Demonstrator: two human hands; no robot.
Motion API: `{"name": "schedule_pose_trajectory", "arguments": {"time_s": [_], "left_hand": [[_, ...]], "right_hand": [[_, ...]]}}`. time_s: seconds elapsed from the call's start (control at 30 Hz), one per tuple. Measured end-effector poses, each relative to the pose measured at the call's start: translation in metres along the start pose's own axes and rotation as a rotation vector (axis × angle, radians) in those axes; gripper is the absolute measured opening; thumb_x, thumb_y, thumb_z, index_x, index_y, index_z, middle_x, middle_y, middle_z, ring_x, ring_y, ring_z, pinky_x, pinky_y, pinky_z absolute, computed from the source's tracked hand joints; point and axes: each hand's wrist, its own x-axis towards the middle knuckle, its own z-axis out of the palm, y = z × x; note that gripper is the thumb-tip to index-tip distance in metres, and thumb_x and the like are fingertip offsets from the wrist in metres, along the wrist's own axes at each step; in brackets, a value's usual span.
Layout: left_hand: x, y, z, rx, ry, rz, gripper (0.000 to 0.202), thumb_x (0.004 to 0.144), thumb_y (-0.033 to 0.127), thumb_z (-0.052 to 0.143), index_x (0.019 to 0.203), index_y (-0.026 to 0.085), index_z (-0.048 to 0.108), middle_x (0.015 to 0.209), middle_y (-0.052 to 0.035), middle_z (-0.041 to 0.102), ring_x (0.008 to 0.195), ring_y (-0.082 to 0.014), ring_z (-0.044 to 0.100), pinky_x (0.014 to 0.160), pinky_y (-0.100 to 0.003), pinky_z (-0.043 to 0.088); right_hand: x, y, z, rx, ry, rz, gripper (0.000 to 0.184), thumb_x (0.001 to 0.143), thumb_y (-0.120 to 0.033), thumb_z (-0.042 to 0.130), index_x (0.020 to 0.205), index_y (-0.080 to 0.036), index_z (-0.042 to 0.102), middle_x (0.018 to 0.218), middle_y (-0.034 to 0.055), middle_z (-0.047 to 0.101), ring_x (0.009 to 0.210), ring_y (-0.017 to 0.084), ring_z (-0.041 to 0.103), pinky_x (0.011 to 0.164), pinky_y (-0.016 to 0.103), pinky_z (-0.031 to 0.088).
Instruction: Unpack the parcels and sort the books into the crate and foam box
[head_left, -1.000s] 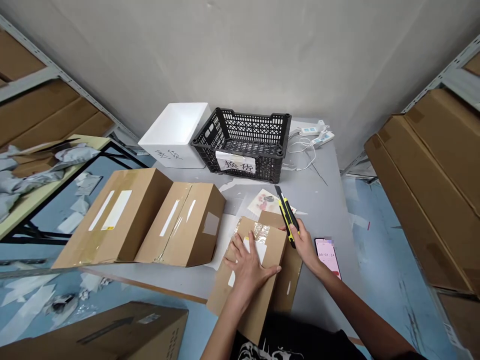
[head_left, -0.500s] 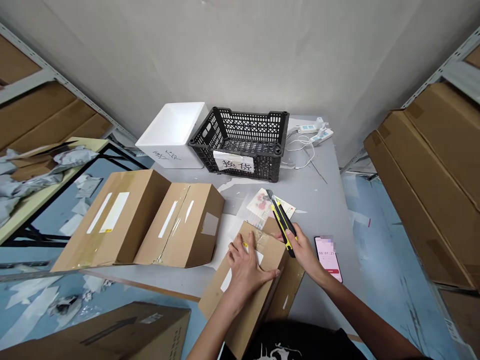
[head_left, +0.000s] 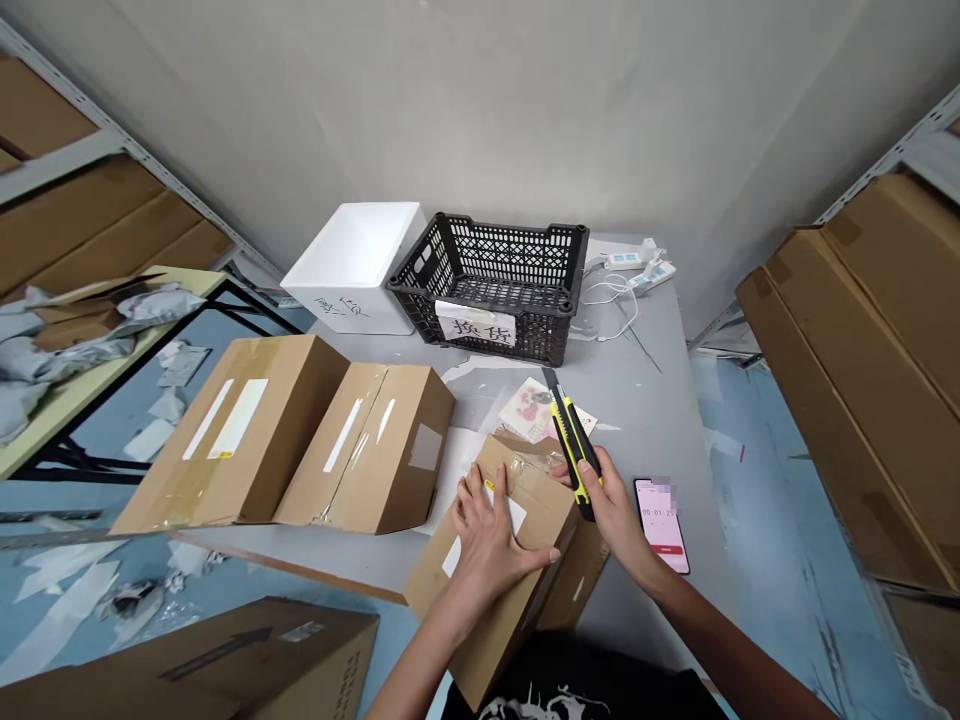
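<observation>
"Left hand (head_left: 487, 540)?"

"Open, fingers spread, pressing flat on a cardboard box (head_left: 510, 565)."

"So the box is where?"

"Right under that palm, between both hands, with clear packing tape (head_left: 525, 465) across its far end."

"Right hand (head_left: 616, 515)?"

"Clenched around a yellow utility knife (head_left: 574, 450), blade tip pointing away, over a printed card (head_left: 534, 410)."

"Anything further right?"

"A smartphone (head_left: 661, 525) on the table, just beside that hand."
</observation>
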Motion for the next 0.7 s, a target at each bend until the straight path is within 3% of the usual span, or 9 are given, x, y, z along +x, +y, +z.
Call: {"name": "schedule_pose_trajectory", "arguments": {"time_s": [0.17,0.37,0.57,0.7], "left_hand": [[-0.006,-0.017,0.0,-0.007,0.029,0.068,0.137,0.042,0.073,0.07,0.149,0.017,0.005,0.152,-0.0264,-0.012,0.138,-0.0484,-0.007,0.106,-0.063,0.009],[-0.016,-0.03,-0.008,-0.047,0.018,0.069,0.14,0.043,0.069,0.072,0.148,0.018,-0.003,0.152,-0.0257,-0.013,0.138,-0.0483,-0.008,0.105,-0.063,0.011],[-0.023,-0.027,-0.009,-0.048,0.158,0.061,0.129,0.044,0.058,0.074,0.148,0.022,0.006,0.151,-0.0216,0.009,0.137,-0.0465,0.009,0.104,-0.058,0.018],[-0.02,-0.029,-0.005,-0.085,0.241,0.173,0.128,0.046,0.062,0.071,0.147,0.021,0.005,0.144,-0.0205,0.02,0.135,-0.0427,0.016,0.102,-0.057,0.021]], "right_hand": [[-0.008,-0.011,0.012,0.006,-0.047,-0.028,0.031,0.093,-0.049,0.037,0.104,-0.023,0.051,0.097,0.0052,0.071,0.089,0.018,0.067,0.082,0.032,0.052],[-0.013,-0.025,0.027,-0.009,-0.099,-0.015,0.031,0.093,-0.048,0.038,0.105,-0.023,0.051,0.094,0.0042,0.071,0.088,0.018,0.067,0.083,0.032,0.052],[-0.015,-0.023,0.029,0.038,-0.082,-0.029,0.031,0.092,-0.049,0.039,0.102,-0.023,0.053,0.095,0.0048,0.071,0.088,0.018,0.067,0.082,0.031,0.053],[-0.016,-0.025,0.025,0.024,-0.068,-0.033,0.03,0.092,-0.048,0.04,0.103,-0.023,0.053,0.096,0.005,0.07,0.089,0.019,0.067,0.085,0.032,0.052]]}}
